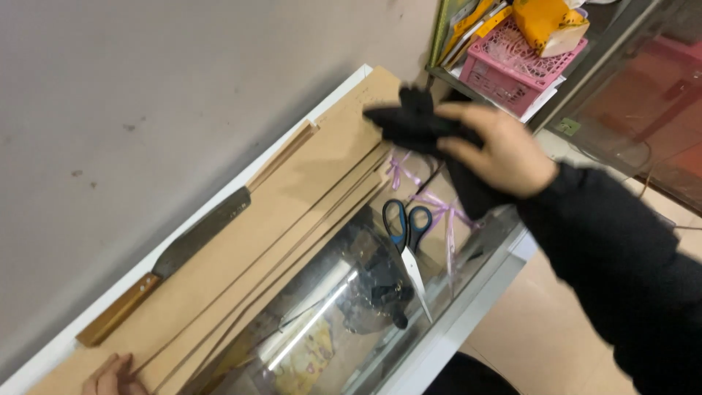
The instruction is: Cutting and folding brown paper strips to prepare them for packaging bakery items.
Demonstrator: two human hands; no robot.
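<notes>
On the glass counter (468, 292) we work with two bare hands. Our right hand (501, 150) comes in from the right in a black sleeve (621, 271) and is closed around a black cloth (413, 121). Thumb and fingers pinch the bunched fabric, so this hand grips the cloth. The cloth sits above the far end of the counter, over the upper end of the boards (292, 212). Its bunched end points to the left, toward the wall (146, 95), and its long axis runs roughly from that bunch down and right, past the palm, to a loose tail hanging under the hand. The cloth looks lifted off the boards, but we cannot tell whether its lower tail touches the glass.

Our left hand (110, 377) shows only at the bottom edge, fingertips resting on the near end of the boards. Too little of it shows for us to tell whether it is open or closed.

The boards are long tan strips stacked side by side, running from lower left to upper right along the wall. A large knife (172, 263) with a wooden handle lies on them along the same line, its blade toward the upper right. Scissors (408, 245) with black and blue handles lie on the glass just right of the boards, tips pointing toward us. Pale purple ribbon (439, 205) lies loose by the scissor handles. A pink basket (512, 66) stands on a shelf beyond the hand.
</notes>
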